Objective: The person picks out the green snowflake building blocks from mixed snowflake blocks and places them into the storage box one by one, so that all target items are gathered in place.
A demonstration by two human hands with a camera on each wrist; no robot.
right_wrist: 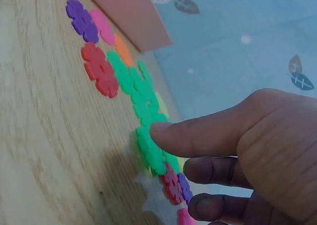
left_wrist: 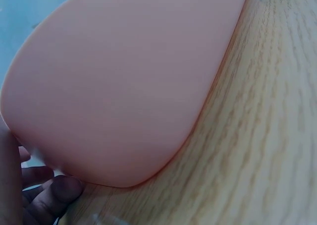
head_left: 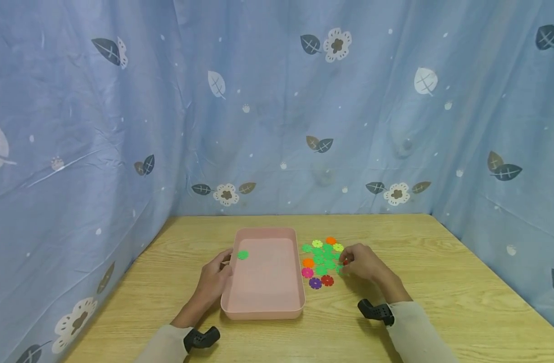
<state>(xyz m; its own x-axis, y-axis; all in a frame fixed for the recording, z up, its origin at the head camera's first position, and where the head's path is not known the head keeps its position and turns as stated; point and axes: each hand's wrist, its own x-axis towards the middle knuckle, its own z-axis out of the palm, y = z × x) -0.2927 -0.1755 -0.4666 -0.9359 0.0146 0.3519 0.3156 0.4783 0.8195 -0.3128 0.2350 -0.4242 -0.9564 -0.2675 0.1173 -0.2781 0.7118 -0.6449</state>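
At the left wall of a pink tray (head_left: 263,290), my left hand (head_left: 215,277) holds the side, thumb near the rim. The left wrist view shows the curled fingers (left_wrist: 52,195) at the tray's corner. One green snowflake disc (head_left: 242,255) lies inside the tray. To the tray's right, my right hand (head_left: 361,260) reaches down over a spread of plastic snowflake discs, mostly green. Its thumb tip overlaps a green disc (right_wrist: 150,150) in the right wrist view, with a gap between thumb and forefinger. A red disc (right_wrist: 171,184) lies below that green one.
Orange (head_left: 308,263), pink (head_left: 307,273), purple (head_left: 315,283), dark red (head_left: 327,280) and yellow discs (head_left: 317,244) edge the green group. A wooden table (head_left: 445,297) carries everything. Blue patterned curtain (head_left: 277,106) stands behind it and along both sides.
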